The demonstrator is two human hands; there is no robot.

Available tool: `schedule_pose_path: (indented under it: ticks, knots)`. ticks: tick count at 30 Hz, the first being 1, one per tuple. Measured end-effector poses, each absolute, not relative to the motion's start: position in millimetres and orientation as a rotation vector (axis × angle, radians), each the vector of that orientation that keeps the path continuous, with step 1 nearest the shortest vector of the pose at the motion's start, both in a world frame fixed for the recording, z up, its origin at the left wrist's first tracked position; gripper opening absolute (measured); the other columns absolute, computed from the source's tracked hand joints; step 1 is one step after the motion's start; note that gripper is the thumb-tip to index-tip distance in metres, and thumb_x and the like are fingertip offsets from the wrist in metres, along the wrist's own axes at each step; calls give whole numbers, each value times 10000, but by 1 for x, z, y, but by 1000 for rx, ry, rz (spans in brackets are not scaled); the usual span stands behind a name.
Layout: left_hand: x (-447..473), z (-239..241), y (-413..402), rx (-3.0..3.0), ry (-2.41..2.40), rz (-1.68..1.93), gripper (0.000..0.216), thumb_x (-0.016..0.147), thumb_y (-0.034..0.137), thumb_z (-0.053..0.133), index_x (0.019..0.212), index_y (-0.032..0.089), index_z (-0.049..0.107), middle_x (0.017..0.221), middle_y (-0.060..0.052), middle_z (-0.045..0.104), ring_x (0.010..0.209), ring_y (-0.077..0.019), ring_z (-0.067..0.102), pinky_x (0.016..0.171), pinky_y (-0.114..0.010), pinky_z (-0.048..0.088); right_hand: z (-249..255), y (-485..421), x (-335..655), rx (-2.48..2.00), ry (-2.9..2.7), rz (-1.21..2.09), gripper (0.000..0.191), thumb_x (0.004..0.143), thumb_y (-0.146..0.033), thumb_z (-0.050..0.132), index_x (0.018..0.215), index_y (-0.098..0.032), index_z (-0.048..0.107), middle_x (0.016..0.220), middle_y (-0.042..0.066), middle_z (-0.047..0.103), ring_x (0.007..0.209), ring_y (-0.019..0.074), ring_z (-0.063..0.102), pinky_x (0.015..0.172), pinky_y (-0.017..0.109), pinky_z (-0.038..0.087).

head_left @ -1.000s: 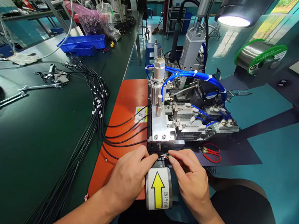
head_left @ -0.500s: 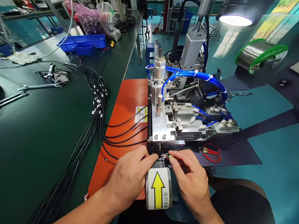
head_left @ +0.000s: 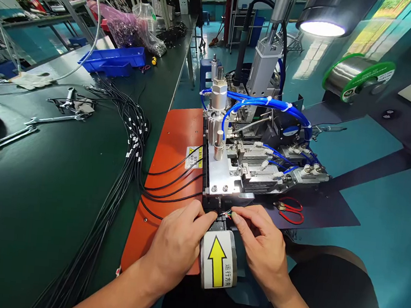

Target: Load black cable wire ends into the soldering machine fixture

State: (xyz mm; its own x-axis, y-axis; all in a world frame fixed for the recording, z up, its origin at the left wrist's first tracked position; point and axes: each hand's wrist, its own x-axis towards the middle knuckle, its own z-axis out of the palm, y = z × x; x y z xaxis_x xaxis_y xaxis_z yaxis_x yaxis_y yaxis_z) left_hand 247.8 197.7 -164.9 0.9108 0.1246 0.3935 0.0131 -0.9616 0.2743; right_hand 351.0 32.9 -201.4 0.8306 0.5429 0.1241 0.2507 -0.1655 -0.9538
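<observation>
My left hand (head_left: 182,238) is closed in a pinch at the front edge of the machine (head_left: 225,172). A black cable (head_left: 150,211) runs over the orange plate (head_left: 184,123) and under this hand, its end appearing between my fingers. Thin coloured wires (head_left: 226,214), white, red and green, fan out of the cable just right of the left fingertips. My right hand (head_left: 264,245) pinches their tips between thumb and forefinger. Below them sits a roller-shaped part with a yellow arrow label (head_left: 217,260). Several other black cables lead into the machine's side.
A long bundle of black cables (head_left: 116,184) lies on the green table (head_left: 42,207) at left, near wrenches (head_left: 55,119) and blue bins (head_left: 113,59). Red-handled cutters (head_left: 290,211) lie right of the machine. A solder spool (head_left: 358,78) and a lamp (head_left: 325,20) hang above.
Both hands keep almost the same place and grip. The right fingers shift very slightly at the wire tips.
</observation>
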Motion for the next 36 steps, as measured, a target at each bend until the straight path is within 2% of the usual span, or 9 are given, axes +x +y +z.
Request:
schedule_pose_path:
  ticks: [36]
  knots:
    - [248,-163,198,2805,88,594,263,904,102,473,1068,188,659,840,-19,494,709,-85,438,616,-222,326,-202,38,352,-1711,-512,358,277,958,-409,615,1042,-163,709,1028,69,555,866,93,559,717,137,503]
